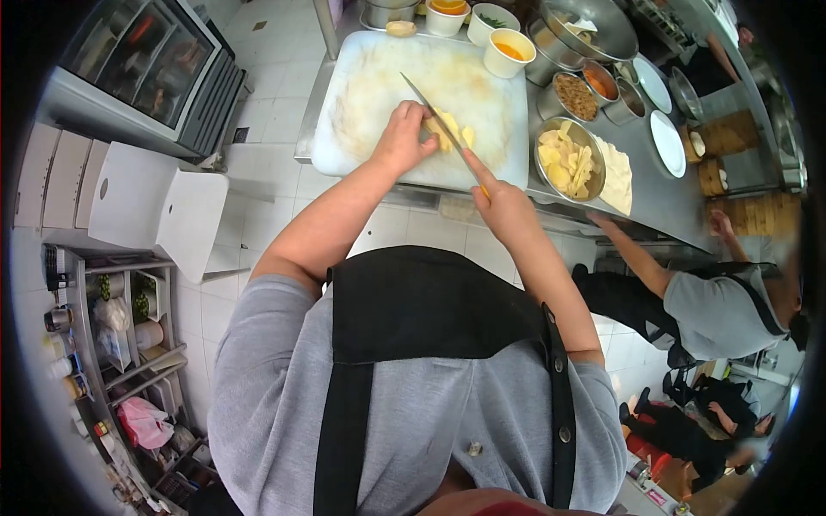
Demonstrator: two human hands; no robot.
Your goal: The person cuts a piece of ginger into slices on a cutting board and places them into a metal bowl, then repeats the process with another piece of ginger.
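Note:
My right hand (503, 206) is closed round the yellow handle of a kitchen knife (437, 120), its long blade slanting up and left across the white cutting board (361, 103). Fingers bent, my left hand (403, 136) presses a pale yellow piece of food against the board, just left of the blade; the hand partly hides it. Cut pale yellow slices (467, 136), possibly ginger, lie by the blade. To the right of the board, a metal bowl (540, 159) holds many similar slices. A tan, unsliced piece (400, 28) sits at the board's far edge.
White tubs (509, 53) stand at the board's far right corner. Beyond are metal containers of brown crumbly food (575, 96), a large metal bowl (615, 34) and white plates (667, 144). A folded cream cloth (615, 176) lies beside the slice bowl. Another person (714, 310) works at right.

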